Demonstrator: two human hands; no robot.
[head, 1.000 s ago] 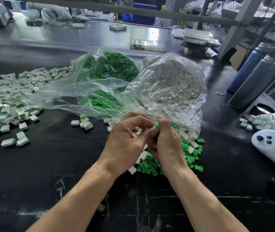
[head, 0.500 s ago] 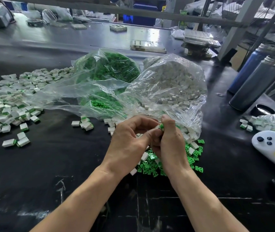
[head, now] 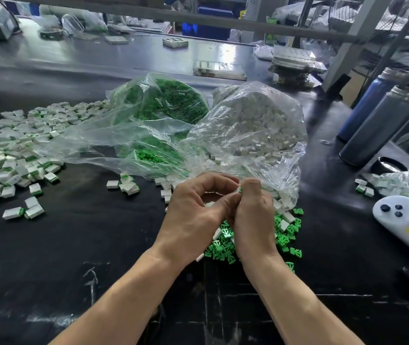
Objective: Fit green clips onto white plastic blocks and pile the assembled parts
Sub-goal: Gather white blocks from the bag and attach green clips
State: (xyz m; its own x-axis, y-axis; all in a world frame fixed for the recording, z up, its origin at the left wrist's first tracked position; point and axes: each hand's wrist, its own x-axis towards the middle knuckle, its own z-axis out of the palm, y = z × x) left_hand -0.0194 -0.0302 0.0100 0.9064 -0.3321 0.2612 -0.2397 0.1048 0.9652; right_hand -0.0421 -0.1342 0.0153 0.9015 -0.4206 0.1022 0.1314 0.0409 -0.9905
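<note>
Black table (head: 74, 245): hands (both curled) (head: 223, 215) pinch clip (head: 240, 190).

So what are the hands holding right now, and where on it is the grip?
Both hands, left and right, pinch one small part between their fingertips: a white block with a green clip. Fingers hide the exact grip.

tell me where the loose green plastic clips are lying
In the head view, the loose green plastic clips lie on the black table, right of centre, beneath both hands.

Bright, glary tabletop (head: 198, 53) — warped edges
</note>
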